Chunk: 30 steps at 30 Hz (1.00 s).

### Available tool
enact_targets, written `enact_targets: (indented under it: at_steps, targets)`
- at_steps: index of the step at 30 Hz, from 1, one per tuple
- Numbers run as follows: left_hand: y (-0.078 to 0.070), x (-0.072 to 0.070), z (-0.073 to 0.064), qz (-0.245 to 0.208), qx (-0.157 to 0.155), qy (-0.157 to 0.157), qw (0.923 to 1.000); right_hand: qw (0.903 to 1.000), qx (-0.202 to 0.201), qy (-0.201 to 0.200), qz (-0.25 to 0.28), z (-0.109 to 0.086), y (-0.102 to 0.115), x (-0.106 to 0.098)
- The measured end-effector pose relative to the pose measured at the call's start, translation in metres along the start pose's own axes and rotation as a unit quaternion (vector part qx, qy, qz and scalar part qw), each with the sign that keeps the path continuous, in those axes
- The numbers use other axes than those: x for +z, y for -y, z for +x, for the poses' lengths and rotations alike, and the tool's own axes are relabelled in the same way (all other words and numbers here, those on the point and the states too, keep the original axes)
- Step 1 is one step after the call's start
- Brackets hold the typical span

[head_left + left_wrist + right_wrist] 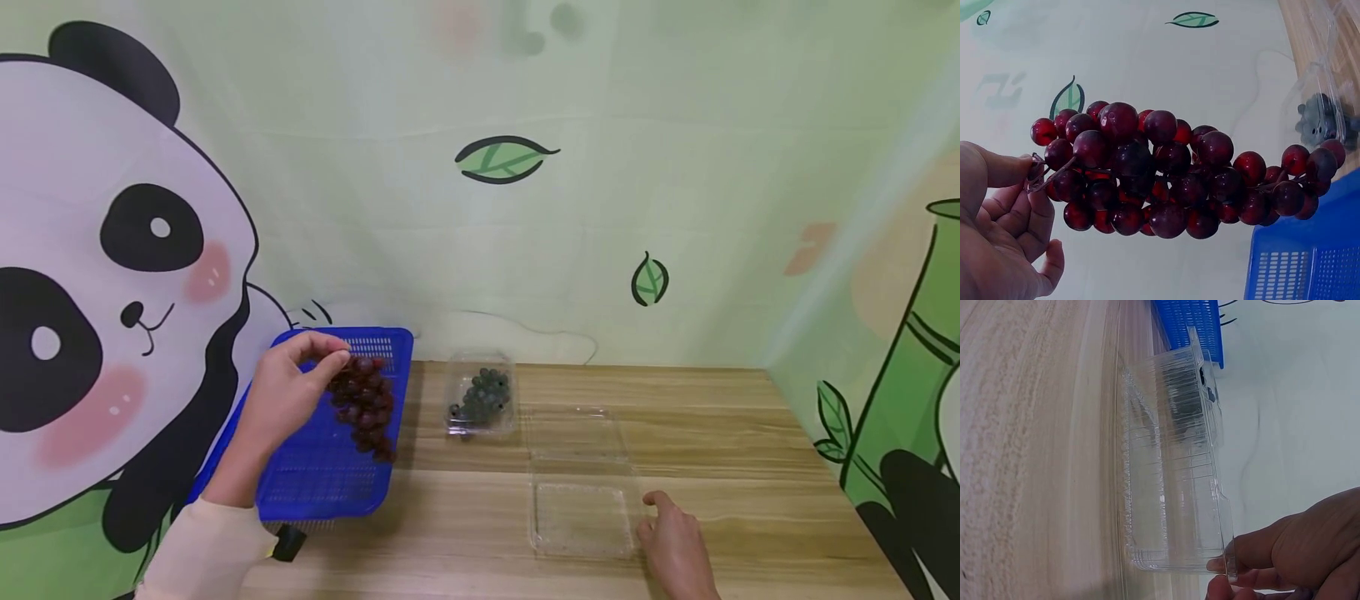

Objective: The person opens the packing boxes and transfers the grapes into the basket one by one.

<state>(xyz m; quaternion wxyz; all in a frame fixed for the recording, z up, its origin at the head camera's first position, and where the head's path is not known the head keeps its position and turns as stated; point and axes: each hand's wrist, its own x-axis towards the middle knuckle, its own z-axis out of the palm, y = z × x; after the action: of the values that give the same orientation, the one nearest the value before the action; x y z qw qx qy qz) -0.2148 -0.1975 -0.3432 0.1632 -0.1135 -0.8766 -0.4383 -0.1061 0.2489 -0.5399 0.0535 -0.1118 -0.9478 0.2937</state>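
My left hand (288, 392) pinches the stem of a bunch of dark red grapes (365, 408) between thumb and fingertips. The bunch hangs above a blue basket (322, 479); in the left wrist view the grapes (1166, 175) fill the middle. On the right, an opened clear plastic container (581, 521) lies on the wooden table with its lid folded back. Its near right edge is between the thumb and fingers of my right hand (675, 542), and the right wrist view shows this pinch on the rim of the container (1179, 506).
Behind the table's middle stands another clear container (457, 379) holding dark grapes (486, 396). A printed cloth (525, 275) with a panda and leaves hangs behind the wooden table (697, 425). A small black object (288, 542) shows by my left sleeve.
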Motion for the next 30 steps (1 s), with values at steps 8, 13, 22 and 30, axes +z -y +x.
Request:
enact_targets:
  at_steps: [8, 13, 22, 30]
  targets:
    - [0.002, -0.017, -0.005, 0.016, -0.024, -0.008, 0.9995, 1.0000, -0.003, -0.002, -0.003, 0.000, 0.000, 0.001]
    - [0.009, -0.026, -0.007, 0.035, -0.032, -0.022, 0.9987, 1.0000, 0.001, 0.000, -0.003, 0.000, 0.000, 0.001]
    - [0.021, -0.041, -0.010, 0.045, -0.050, -0.029, 0.9973, 1.0000, 0.002, -0.001, -0.001, -0.001, 0.001, 0.001]
    - [0.035, -0.056, -0.015, 0.057, -0.049, -0.046, 0.9961, 1.0000, 0.006, 0.001, -0.001, 0.001, 0.002, 0.001]
